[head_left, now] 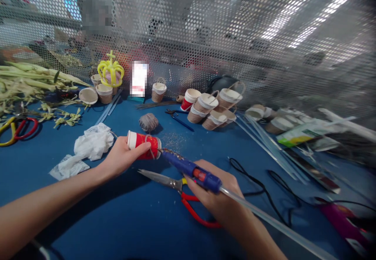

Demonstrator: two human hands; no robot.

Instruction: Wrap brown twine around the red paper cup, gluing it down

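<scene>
My left hand (122, 159) is closed round a red paper cup (143, 145) lying on its side, white rim to the left, with a twine strand across it. My right hand (219, 197) grips a blue glue gun (190, 170). Its nozzle touches the cup's base end, and a clear glue stick (273, 222) sticks out behind toward the lower right. Red-handled scissors (176, 191) lie on the blue table (117, 213) just under the gun.
A ball of twine (148, 121) and crumpled white plastic (88, 146) lie near the cup. Twine-wrapped cups (211, 109) cluster behind, more at back left beside a yellow crown (111, 71). Black cable (264, 185) and a purple gun (343, 220) lie right. A perforated screen (235, 36) stands behind.
</scene>
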